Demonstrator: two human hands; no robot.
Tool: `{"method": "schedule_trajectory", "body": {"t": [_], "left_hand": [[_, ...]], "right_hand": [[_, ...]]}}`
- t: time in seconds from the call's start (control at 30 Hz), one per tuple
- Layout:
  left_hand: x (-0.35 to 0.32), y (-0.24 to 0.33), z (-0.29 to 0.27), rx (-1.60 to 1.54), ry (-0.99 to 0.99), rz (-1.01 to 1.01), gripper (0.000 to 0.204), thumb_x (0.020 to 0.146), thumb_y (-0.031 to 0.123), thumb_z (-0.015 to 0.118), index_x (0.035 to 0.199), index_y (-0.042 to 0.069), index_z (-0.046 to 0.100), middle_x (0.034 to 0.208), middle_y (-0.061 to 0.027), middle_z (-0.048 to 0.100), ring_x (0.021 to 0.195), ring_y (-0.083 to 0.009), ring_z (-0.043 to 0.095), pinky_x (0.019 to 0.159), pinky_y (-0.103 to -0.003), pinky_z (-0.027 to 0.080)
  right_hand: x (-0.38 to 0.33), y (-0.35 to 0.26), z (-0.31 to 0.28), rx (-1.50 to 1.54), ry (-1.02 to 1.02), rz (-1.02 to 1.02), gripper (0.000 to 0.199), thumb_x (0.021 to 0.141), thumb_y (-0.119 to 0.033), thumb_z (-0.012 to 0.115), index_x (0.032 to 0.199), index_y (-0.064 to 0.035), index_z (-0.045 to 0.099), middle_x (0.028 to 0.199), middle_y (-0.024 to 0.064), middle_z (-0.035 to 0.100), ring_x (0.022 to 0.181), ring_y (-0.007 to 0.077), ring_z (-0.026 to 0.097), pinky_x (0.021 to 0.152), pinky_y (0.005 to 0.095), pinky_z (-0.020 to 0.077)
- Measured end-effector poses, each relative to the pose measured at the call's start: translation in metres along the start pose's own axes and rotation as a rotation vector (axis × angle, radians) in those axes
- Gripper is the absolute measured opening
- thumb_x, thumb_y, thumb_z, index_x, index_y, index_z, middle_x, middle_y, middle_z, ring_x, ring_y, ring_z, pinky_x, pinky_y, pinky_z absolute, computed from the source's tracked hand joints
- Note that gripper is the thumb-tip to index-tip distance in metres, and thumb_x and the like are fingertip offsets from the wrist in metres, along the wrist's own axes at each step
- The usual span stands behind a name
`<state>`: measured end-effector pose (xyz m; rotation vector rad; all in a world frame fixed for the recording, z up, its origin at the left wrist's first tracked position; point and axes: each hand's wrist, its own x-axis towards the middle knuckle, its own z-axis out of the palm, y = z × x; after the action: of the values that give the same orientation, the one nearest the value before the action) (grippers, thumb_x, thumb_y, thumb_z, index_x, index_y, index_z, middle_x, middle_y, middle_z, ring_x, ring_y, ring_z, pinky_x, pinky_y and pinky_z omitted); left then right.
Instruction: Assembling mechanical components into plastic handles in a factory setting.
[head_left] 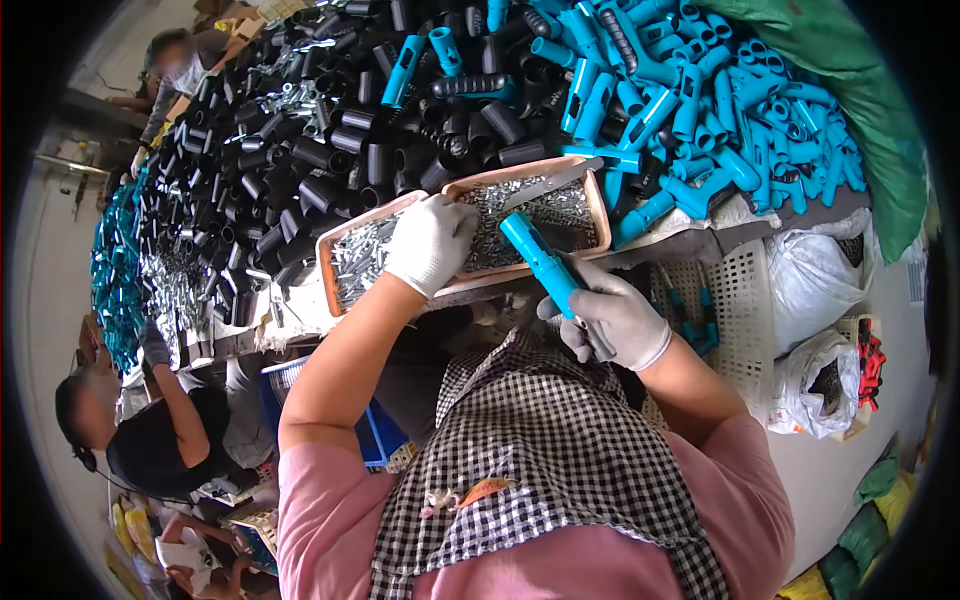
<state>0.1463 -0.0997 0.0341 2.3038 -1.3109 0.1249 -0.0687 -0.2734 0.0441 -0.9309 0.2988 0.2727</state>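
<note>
My right hand (625, 318), in a pale glove, is wrapped round a blue plastic handle (535, 258). The handle slants with its hollow, slotted end up and to the left. A grey piece (598, 340) shows below the fingers at its lower end. My left hand (433, 242), also gloved, rests at the divide between two orange trays of small metal parts. Its fingers are curled closed over the right-hand tray (603, 215), and whatever is in them is hidden. The left-hand tray (328, 278) is beside that wrist. A flat metal strip (560, 180) lies across the right-hand tray.
Black plastic sleeves (320, 155) are heaped behind the trays, with blue handles (700, 110) piled at the right. A cream plastic crate (745, 300) and white sacks (815, 285) stand to the right. Co-workers (170, 430) are along the table at the left.
</note>
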Motion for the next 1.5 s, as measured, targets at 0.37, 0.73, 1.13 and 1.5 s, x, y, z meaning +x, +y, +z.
{"method": "schedule_trajectory", "body": {"t": [0.37,0.73,1.13,1.5], "left_hand": [[-0.037,0.036,-0.025,-0.310,0.251,0.016,0.007,0.088,0.003,0.061,0.094,0.003,0.063,0.083,-0.0142,0.065,0.075,-0.0329,0.063,0.068,-0.039,0.051],[-0.048,0.050,-0.042,-0.609,-0.155,0.174,0.011,0.061,0.008,0.081,0.069,0.008,0.072,0.106,-0.0069,0.066,0.113,-0.0309,0.054,0.099,-0.042,0.043],[-0.030,0.085,-0.045,-0.315,-0.506,-0.026,0.043,0.067,0.013,0.081,0.104,0.001,0.063,0.089,-0.0125,0.069,0.080,-0.0291,0.068,0.072,-0.036,0.054],[-0.015,0.079,-0.019,-0.482,-0.729,-0.064,0.043,0.064,0.021,0.084,0.096,-0.001,0.067,0.077,-0.0181,0.066,0.071,-0.0294,0.068,0.067,-0.036,0.054]], "right_hand": [[0.003,0.015,0.011,0.339,-0.136,0.111,0.053,0.097,-0.018,0.048,0.147,-0.0106,0.033,0.104,0.0153,0.063,0.063,0.0125,0.061,0.050,0.0247,0.0521],[-0.004,0.015,0.021,0.103,-0.260,0.119,0.056,0.095,-0.015,0.050,0.147,-0.0030,0.032,0.104,0.0159,0.064,0.063,0.0128,0.062,0.049,0.0258,0.0522],[-0.007,0.001,-0.003,-0.642,-0.216,0.042,0.058,0.084,-0.008,0.065,0.137,-0.0029,0.043,0.085,0.0065,0.060,0.065,0.0096,0.059,0.060,0.0252,0.0500],[-0.022,-0.002,-0.022,-1.662,-0.012,-0.472,0.052,0.075,-0.030,0.076,0.118,-0.0095,0.056,0.078,0.0089,0.066,0.062,0.0297,0.066,0.056,0.0415,0.0521]]}}
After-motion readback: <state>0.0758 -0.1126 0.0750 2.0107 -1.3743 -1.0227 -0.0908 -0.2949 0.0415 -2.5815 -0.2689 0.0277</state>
